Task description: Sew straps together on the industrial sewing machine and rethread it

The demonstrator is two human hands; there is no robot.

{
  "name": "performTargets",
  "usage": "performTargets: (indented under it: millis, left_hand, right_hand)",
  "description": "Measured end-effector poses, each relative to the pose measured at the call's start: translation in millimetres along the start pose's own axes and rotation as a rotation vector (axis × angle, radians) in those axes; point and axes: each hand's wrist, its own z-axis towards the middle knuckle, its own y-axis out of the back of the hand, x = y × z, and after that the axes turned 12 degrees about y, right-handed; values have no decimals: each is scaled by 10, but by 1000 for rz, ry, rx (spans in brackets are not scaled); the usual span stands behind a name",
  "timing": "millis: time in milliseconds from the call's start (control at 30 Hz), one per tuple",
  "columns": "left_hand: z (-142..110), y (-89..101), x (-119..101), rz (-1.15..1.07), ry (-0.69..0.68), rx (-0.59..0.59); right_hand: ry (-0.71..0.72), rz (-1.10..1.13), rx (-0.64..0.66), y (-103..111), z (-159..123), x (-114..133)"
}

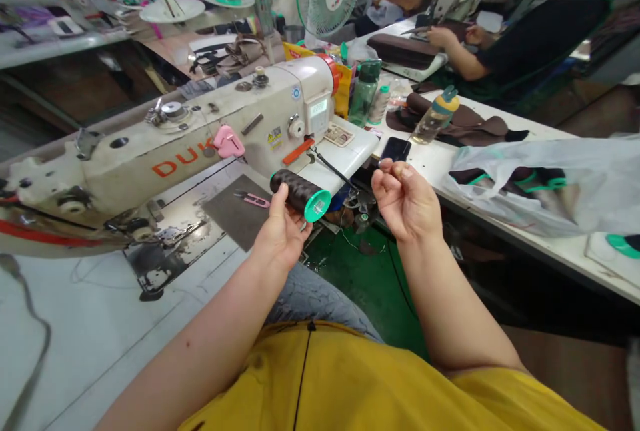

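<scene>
Head view: holding a dark brown thread spool point(294, 190) in the left hand point(280, 236), with a grip closed around it, near the sewing machine point(200, 134). Pinching fingertips together with the right hand point(409, 201), to the right of the spool; cannot tell if holding anything there. Can see pink thread snips point(256, 200) to the left of the spool and a dark phone point(398, 148) on the far side of the right hand.
</scene>
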Motion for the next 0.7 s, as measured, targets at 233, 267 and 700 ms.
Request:
performTargets:
  millis: [233,267,700]
  left_hand:
    - [89,80,24,18,-20,-67]
    - [91,87,26,20,-24,-73]
    - [121,30,122,-36,-86,3]
  right_hand:
    - [163,-654,514,-107,362,175]
    - [197,-818,665,-130,408,200]
    - [63,-1012,1050,-670,914,-24]
